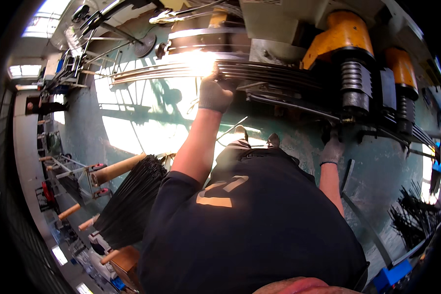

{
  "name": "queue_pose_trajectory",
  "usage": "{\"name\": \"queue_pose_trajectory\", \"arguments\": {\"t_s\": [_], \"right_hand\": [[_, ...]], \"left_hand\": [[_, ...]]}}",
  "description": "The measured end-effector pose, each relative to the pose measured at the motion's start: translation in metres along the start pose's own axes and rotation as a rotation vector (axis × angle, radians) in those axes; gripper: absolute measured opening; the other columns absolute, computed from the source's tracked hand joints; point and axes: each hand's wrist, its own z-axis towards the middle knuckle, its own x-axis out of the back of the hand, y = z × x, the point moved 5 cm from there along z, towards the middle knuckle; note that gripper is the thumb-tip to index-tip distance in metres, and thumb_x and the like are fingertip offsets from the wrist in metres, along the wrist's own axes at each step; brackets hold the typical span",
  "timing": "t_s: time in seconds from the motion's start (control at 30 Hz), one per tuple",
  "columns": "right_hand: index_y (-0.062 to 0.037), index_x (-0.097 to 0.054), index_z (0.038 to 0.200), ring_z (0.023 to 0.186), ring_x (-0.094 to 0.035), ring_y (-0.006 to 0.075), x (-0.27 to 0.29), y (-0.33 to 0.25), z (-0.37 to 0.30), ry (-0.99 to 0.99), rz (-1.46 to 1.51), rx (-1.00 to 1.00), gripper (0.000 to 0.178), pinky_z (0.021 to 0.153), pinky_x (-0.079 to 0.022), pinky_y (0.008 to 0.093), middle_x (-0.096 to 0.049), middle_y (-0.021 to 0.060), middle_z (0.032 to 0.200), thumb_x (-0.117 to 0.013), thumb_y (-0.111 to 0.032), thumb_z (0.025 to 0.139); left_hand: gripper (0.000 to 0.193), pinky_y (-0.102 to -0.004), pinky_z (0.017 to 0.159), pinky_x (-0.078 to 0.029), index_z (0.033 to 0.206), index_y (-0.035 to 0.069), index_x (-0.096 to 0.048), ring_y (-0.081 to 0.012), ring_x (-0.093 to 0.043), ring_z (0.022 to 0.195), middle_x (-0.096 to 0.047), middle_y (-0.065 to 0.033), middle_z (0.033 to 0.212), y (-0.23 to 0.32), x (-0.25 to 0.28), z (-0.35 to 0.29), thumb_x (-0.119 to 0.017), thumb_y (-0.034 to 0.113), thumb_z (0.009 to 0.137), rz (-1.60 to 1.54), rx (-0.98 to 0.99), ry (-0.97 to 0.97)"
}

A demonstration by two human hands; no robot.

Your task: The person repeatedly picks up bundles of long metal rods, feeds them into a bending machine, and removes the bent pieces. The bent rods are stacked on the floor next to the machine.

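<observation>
Long thin metal rods (157, 72) run sideways across a machine in front of me, bright with glare on the left and dark on the right. My left hand (215, 95), in a knitted glove, is closed around the rods near their middle, its thumb toward the right. Lower and farther right, my right hand (332, 147), gloved as well, reaches up to the dark metal bar (294, 106) at the machine's front. Shadow hides its fingertips, so their grip is unclear.
Orange machine housings (340, 34) with ribbed metal cylinders (355, 81) stand at the right. A bundle of black rods (130, 201) lies at the lower left beside a cardboard tube (117, 169). More black rods (414, 213) sit at the far right. Sunlight streaks the green floor (127, 127).
</observation>
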Motion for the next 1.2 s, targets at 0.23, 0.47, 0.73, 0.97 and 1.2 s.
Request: {"name": "queue_pose_trajectory", "arguments": {"t_s": [0.23,0.47,0.73,0.97,1.2], "right_hand": [[0.0023,-0.070,0.118,0.083,-0.069,0.0181,0.013,0.031,-0.042,0.098,-0.250,-0.047,0.044,0.072,-0.055,0.0328,-0.074,0.0068,0.098,-0.071,-0.037,0.097],[-0.0071,-0.070,0.101,0.065,-0.063,0.0139,0.045,0.129,-0.071,0.188,-0.303,-0.315,0.026,0.052,-0.042,0.0289,-0.071,0.0037,0.084,-0.065,-0.033,0.100],[-0.0038,-0.065,0.077,0.051,-0.054,0.0178,0.041,0.162,-0.168,0.161,-0.585,-0.354,0.031,0.047,-0.038,0.0344,-0.060,0.0064,0.063,-0.066,-0.031,0.093],[-0.0036,-0.069,0.075,0.053,-0.057,0.0208,0.049,0.179,-0.170,-0.032,-0.812,-0.105,0.025,0.049,-0.041,0.0362,-0.065,0.0092,0.067,-0.066,-0.026,0.083],[-0.0063,-0.074,0.080,0.067,-0.066,0.0260,-0.030,0.088,-0.176,0.050,-0.951,-0.332,0.037,0.068,-0.049,0.0404,-0.070,0.0125,0.075,-0.061,-0.041,0.085]], "left_hand": [[0.053,-0.0607,0.116,-0.038,0.142,-0.002,-0.044,-0.0411,-0.051,0.134,-0.053,-0.0237,0.142,0.094,0.172,0.005,-0.039,0.040,0.110,-0.473,-0.182,0.159],[0.049,-0.0649,0.113,-0.040,0.140,0.001,-0.047,-0.0384,-0.054,0.129,-0.055,-0.0179,0.138,0.219,0.343,0.017,-0.049,0.037,0.108,-0.526,-0.333,0.487],[0.069,-0.0650,0.114,-0.036,0.162,0.007,-0.013,-0.0428,-0.035,0.145,-0.028,-0.0232,0.162,0.309,0.482,0.045,-0.039,0.041,0.108,-0.198,-0.339,0.582],[0.053,-0.0658,0.104,-0.048,0.142,0.006,-0.040,-0.0463,-0.057,0.125,-0.053,-0.0206,0.141,0.301,0.448,0.048,-0.043,0.047,0.108,-0.203,-0.343,0.306],[0.050,-0.0625,0.107,-0.048,0.138,0.006,-0.051,-0.0402,-0.055,0.131,-0.058,-0.0191,0.139,0.294,0.438,0.028,-0.053,0.044,0.106,-0.259,-0.261,0.109]]}}
